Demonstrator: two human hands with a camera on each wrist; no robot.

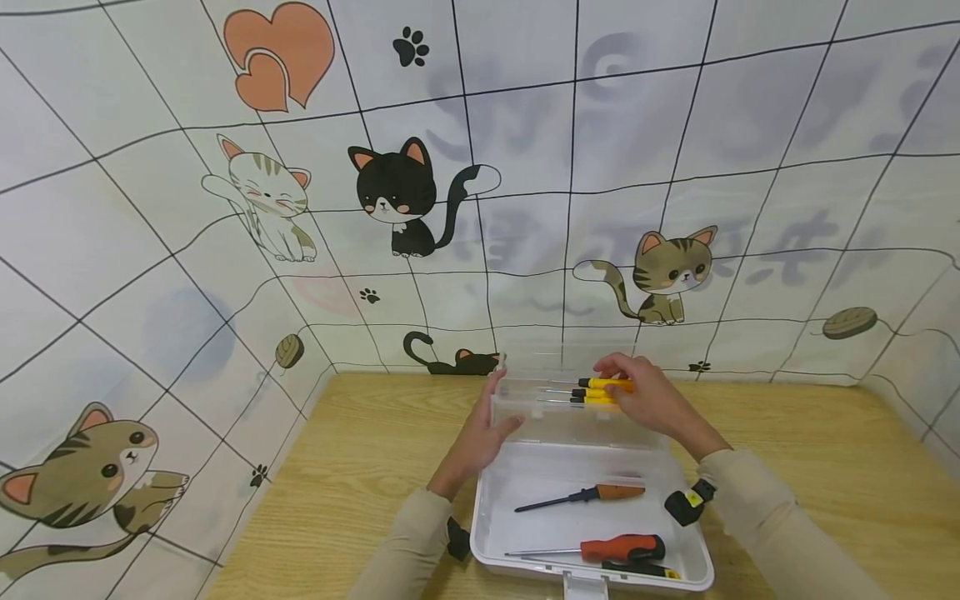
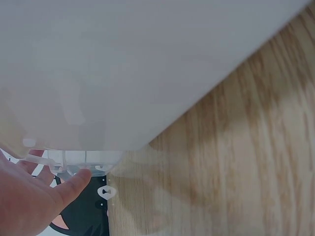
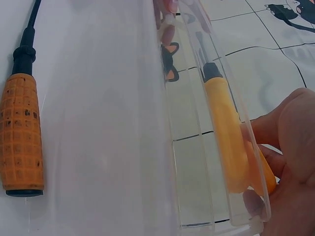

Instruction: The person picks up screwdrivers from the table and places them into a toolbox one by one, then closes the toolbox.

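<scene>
A white toolbox (image 1: 540,468) stands open on the table, its clear lid (image 1: 573,429) raised at the back. Several small yellow-handled screwdrivers (image 1: 597,401) lie side by side in the lid's clear compartment, shafts pointing left. My right hand (image 1: 648,398) grips a yellow handle there between thumb and fingers; the right wrist view shows a yellow handle (image 3: 226,132) through the clear wall. My left hand (image 1: 480,433) holds the lid's left end, thumb on the near side. In the box lie an orange-handled screwdriver (image 1: 618,492) and a red-and-black screwdriver (image 1: 611,548).
A black tool with a yellow end (image 1: 637,570) lies along the box's front wall, near the white latch (image 1: 585,587). Wooden tabletop (image 1: 360,475) surrounds the box. A cat-patterned wall covering (image 1: 525,225) rises right behind the lid.
</scene>
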